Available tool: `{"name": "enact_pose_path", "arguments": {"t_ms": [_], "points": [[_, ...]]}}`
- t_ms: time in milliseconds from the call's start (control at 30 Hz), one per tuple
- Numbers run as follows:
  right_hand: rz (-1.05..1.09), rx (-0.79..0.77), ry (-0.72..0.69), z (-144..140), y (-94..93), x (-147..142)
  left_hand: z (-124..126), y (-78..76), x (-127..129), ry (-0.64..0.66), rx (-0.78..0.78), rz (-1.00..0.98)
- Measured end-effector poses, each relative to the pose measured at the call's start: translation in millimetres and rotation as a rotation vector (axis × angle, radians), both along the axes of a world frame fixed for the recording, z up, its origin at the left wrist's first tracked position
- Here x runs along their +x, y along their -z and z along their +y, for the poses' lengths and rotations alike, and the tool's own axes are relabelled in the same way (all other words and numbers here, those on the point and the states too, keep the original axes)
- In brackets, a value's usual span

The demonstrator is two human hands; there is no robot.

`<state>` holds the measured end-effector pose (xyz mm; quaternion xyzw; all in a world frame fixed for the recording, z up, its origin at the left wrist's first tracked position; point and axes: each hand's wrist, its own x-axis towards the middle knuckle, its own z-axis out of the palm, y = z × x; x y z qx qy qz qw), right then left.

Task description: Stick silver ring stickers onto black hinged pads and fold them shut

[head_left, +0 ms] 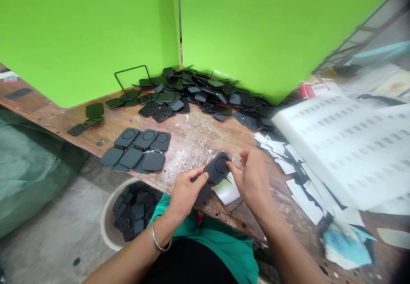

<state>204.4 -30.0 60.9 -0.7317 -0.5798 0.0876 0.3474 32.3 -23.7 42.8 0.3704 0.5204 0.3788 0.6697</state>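
My left hand (188, 188) pinches a black folding wireless charger (217, 168), its thumb lying on the hinge area. The upper plate bears a round ring and is tilted up; the lower plate hangs partly hidden behind the hand. My right hand (253, 180) is at the right edge of the ringed plate, thumb tip against it and fingers curled. A small pale, translucent patch shows by those fingertips; I cannot tell what it is. Below the hands, a dark-framed sheet with a pale, shiny surface (226, 190) lies at the table edge.
Unfolded chargers (137, 149) lie grouped on the left of the wooden table (198, 134). A heap of black plates (192, 89) lies against green boards (250, 27). White foam (346, 147) and paper slips (307, 198) are at right. Below stands a bin (107, 220) of black pieces.
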Motion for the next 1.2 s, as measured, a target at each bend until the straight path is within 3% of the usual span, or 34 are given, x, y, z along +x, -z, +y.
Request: {"name": "enact_pose_path", "arguments": {"t_ms": [67,267,400,500,600,700,867,1000,1200], "points": [[0.033,-0.015,-0.005,3.5,-0.9,1.6,0.6,0.7,-0.1,-0.014,-0.037,-0.044],[0.552,-0.196,-0.209,15.8,5.6,-5.8,-2.2,-4.6,0.5,0.036,-0.061,-0.109],[0.841,-0.27,-0.068,21.6,19.6,-17.2,-11.8,-3.0,-6.0,0.098,-0.046,-0.139],[1.013,-0.419,-0.006,27.9,27.7,-26.6,-12.4,0.5,-21.8,0.065,0.036,-0.071],[1.102,-0.552,-0.096,36.8,28.0,-37.2,5.8,-0.7,-57.6,-0.096,0.128,0.11],[1.064,-0.595,-0.204,46.2,23.0,-52.6,41.6,-6.2,-114.6,-0.416,0.256,0.355],[0.642,-0.484,-0.517,59.3,20.7,-94.6,94.7,-3.7,-204.3,-0.575,0.269,0.533],[0.462,-0.358,-0.6,68.9,29.1,-133.7,108.9,12.0,-234.7,-0.546,0.282,0.724],[0.182,-0.161,-0.62,76.8,42.4,-174.0,116.2,19.8,-246.3,-0.29,0.31,0.983]]}}
